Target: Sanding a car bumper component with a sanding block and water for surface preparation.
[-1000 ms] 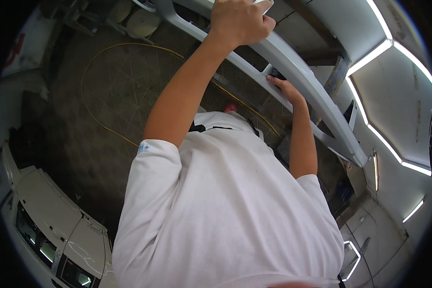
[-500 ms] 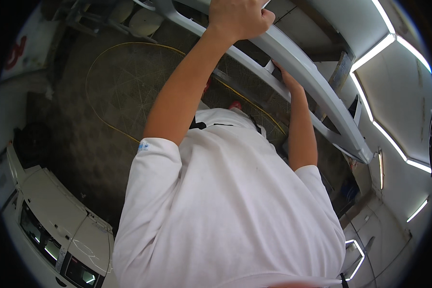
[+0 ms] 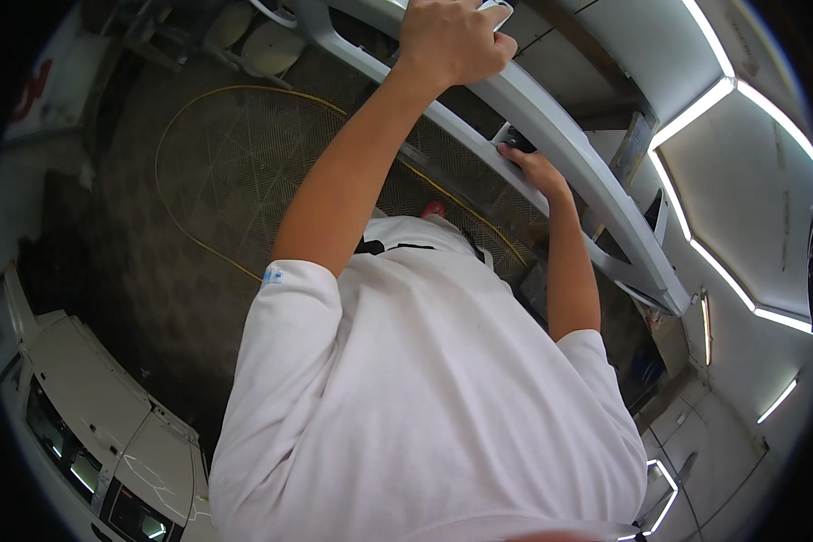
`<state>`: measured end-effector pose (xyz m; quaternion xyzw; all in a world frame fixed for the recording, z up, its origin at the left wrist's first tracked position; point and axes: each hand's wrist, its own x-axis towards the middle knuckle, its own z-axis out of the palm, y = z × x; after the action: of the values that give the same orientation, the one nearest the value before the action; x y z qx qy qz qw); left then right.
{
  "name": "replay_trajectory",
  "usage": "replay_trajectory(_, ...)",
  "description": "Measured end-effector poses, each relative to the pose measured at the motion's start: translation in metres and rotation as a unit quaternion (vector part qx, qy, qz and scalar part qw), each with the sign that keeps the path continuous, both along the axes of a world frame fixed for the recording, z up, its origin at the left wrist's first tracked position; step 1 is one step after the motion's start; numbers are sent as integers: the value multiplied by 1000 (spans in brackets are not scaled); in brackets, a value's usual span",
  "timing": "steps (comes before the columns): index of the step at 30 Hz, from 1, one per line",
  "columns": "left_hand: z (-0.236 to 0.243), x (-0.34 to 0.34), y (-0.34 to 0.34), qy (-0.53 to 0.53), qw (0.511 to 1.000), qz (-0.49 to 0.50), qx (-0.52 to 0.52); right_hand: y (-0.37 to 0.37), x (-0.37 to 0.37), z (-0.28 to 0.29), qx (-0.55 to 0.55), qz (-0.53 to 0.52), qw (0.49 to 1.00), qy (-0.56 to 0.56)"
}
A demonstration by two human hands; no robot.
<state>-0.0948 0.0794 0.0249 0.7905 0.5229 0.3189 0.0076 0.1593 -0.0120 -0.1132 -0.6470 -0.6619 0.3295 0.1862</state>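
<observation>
My left hand is closed round a small white object with a dark edge at the top of the view, over a long pale grey car bumper. The bumper runs diagonally from the top centre toward the right. My right hand grips the bumper's lower bar beside a dark opening, its thumb showing and some fingers hidden.
A yellow hose loops over the grated floor. A pale vehicle body stands at lower left. Chairs or stools are at upper left, a dark rail below the bumper, and lit walls on the right.
Since half a second ago, my left hand has shifted slightly down and right. My right hand has moved down and left, showing more of its thumb.
</observation>
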Motion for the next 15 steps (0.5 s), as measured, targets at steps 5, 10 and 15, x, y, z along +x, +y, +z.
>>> replay_trajectory(5, 4, 0, 0, 25, 1000, 6, 11, 21, -13, 12, -189, -1, 980, -69)
replay_trajectory(10, 1, 0, 1, 10, 1000, 4, 6, 17, 0, 14, -99, 41, 994, -31)
replay_trajectory(15, 3, 0, 2, 14, 1000, 5, 20, 28, -11, 14, -172, -4, 978, -115)
